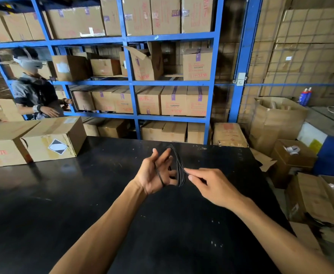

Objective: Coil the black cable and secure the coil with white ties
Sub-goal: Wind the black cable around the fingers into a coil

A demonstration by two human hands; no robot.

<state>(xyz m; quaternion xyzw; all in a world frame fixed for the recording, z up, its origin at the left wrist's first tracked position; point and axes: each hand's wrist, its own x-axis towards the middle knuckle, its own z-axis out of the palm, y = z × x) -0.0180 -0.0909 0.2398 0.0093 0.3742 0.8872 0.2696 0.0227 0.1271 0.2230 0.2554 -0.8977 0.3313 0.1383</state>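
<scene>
The black cable (pixel 179 167) is looped in several turns around my left hand (pixel 156 173), which is held palm up above the black table (pixel 83 194) with fingers spread. One strand crosses the palm near the wrist. My right hand (pixel 207 183) is just to the right and pinches the bundled strands between thumb and forefinger. No white ties show in this view.
Two cardboard boxes (pixel 49 139) sit on the table's far left. Blue shelving (pixel 132 82) full of boxes stands behind the table. Another person (pixel 35 89) stands at the far left by the shelves. Open cartons (pixel 292 155) and cardboard scraps lie on the floor at the right.
</scene>
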